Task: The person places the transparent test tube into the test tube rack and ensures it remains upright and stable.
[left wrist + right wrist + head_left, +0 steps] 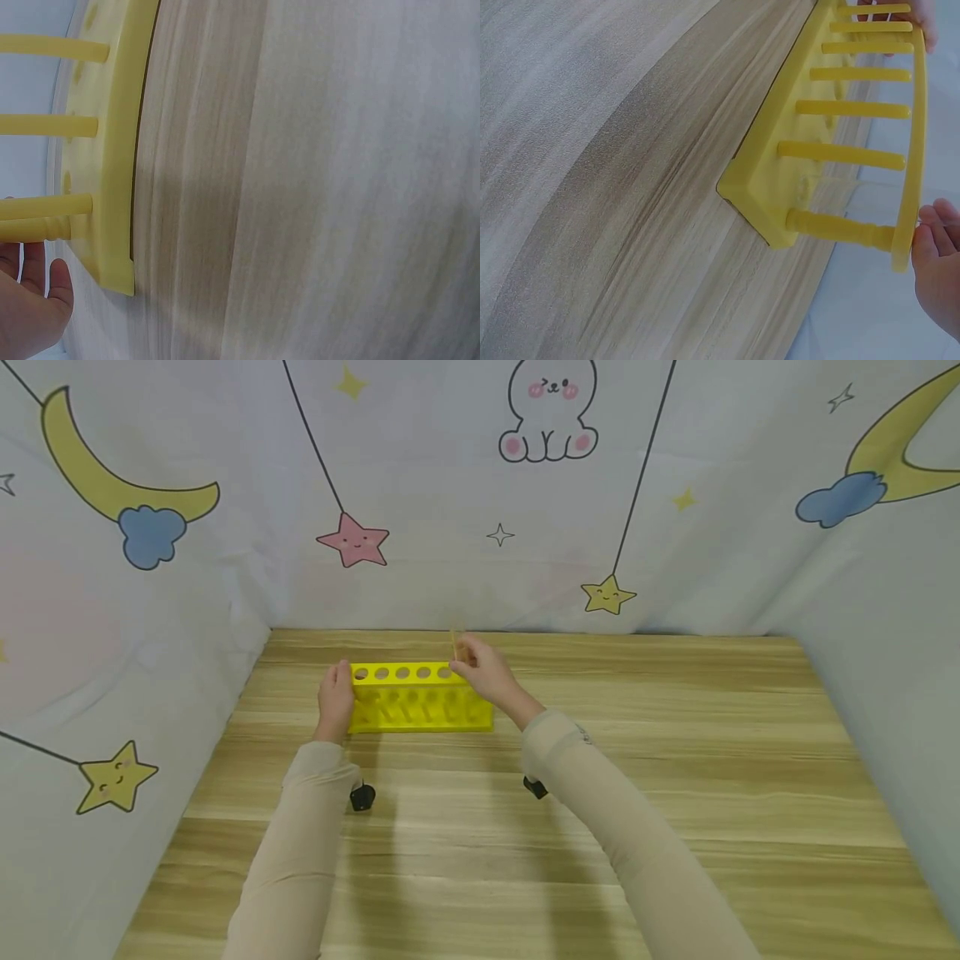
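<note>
A yellow test tube rack (420, 727) stands upright on the table, a row of round holes along its top. My left hand (336, 700) grips its left end, with fingers around the end post in the left wrist view. Over the rack's right end, my right hand (487, 670) pinches a thin pale stick (453, 643) that points upward from the fingertips. A clear test tube (855, 189) shows inside the rack's right end in the right wrist view, below this hand. Several yellow pegs (855, 110) line the rack's side.
The wood-grain table (697, 793) runs out to both sides and toward me. White cloth walls (450, 468) with printed moons and stars enclose it at the back and sides. Small black devices (363, 797) hang under both wrists.
</note>
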Available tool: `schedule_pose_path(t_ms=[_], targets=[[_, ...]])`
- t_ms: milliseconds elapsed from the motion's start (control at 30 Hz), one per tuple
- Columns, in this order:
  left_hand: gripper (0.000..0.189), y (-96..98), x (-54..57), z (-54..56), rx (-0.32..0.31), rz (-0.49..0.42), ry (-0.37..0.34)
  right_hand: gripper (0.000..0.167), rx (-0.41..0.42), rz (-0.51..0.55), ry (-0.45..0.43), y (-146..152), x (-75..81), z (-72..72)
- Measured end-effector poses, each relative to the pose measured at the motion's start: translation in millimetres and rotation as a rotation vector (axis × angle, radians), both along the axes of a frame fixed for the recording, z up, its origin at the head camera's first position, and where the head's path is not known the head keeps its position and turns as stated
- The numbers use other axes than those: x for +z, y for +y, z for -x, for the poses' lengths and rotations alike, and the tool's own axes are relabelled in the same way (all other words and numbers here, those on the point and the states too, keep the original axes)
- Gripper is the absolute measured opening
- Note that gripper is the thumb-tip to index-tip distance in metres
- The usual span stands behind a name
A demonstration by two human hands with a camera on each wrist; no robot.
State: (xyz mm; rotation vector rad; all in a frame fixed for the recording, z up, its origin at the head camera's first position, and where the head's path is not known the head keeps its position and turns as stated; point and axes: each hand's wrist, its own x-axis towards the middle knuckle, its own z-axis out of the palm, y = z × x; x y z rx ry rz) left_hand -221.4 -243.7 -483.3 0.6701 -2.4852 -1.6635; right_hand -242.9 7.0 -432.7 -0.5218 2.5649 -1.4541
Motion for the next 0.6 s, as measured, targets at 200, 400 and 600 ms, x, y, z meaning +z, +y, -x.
schedule_pose_path(t_ms=[200,400,600], targets=[[0.042,0.6,0.6,-1.2,0.001,0.002,0.001,0.024,-0.007,0.01,-0.05,1.0,-0.2,-0.7],[0.041,1.4,0.6,-2.5,0.007,-0.005,-0.008,0.028,-0.006,0.014,-0.087,1.8,0.5,-1.7],[0.043,2.0,0.5,-3.5,0.015,0.002,-0.004,0.039,-0.006,0.033,-0.101,3.5,1.1,-2.4]])
